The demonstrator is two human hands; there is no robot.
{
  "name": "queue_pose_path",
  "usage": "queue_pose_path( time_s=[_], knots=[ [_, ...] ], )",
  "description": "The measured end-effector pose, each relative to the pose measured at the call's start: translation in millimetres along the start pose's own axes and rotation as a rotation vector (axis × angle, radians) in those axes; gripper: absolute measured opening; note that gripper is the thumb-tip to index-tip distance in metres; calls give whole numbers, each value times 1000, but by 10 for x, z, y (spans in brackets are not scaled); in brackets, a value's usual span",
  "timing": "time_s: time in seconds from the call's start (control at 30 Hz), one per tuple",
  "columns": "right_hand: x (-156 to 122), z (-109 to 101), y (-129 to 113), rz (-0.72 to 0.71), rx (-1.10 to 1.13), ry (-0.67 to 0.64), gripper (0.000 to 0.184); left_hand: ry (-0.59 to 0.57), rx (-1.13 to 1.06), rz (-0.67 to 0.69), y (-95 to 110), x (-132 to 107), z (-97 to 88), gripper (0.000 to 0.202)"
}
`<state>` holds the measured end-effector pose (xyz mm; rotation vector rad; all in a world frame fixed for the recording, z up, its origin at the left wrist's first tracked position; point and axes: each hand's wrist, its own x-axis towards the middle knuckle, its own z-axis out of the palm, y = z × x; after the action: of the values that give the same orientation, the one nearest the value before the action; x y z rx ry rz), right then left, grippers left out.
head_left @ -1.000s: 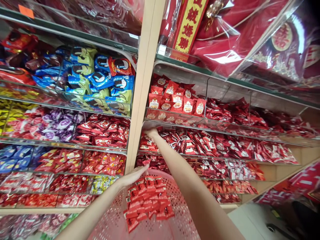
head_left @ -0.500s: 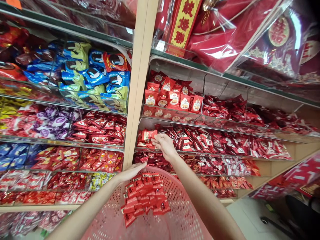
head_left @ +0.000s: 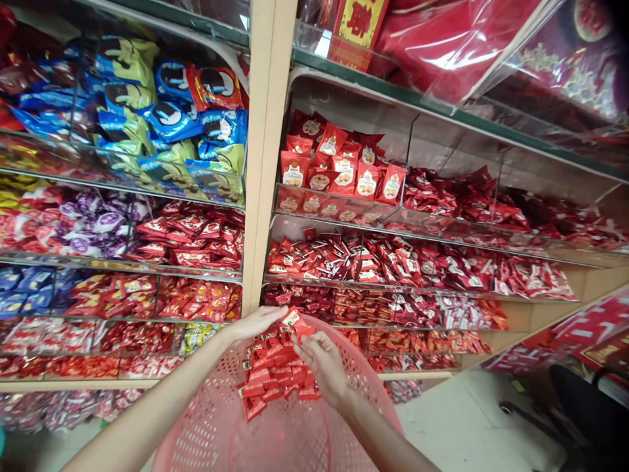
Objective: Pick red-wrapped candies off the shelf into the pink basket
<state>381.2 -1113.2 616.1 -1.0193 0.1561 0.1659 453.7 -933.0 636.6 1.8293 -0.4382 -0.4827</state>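
My left hand (head_left: 255,322) grips the far rim of a pink perforated plastic basket (head_left: 221,426) held up in front of the shelves. A pile of small red candy packets (head_left: 275,377) lies in the basket. My right hand (head_left: 322,364) is over that pile, fingers pinched on a few red packets (head_left: 295,322) just above the basket rim. Right behind stands the shelf bin of the same red packets (head_left: 314,259).
Clear-fronted shelf bins (head_left: 407,236) hold red sweets on the right; blue, yellow, purple and red packs (head_left: 162,131) fill the left bay. A beige upright post (head_left: 260,151) divides the bays. Red wrapped goods (head_left: 457,39) sit on top. Grey floor (head_left: 466,426) shows lower right.
My right hand left the shelf bin with red packets and came down to the basket. The view tilted downward slightly; my left hand kept its hold on the rim.
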Motion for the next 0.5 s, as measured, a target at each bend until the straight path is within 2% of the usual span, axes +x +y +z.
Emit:
queue_pose_path(
  time_s=[0.2,0.5],
  knots=[
    [-4,-69,91,119,-114,-60,34,-55,92,112,-75,45,3,47],
    [-13,-157,34,82,-351,-154,35,-76,185,194,-86,22,-13,44]
  ],
)
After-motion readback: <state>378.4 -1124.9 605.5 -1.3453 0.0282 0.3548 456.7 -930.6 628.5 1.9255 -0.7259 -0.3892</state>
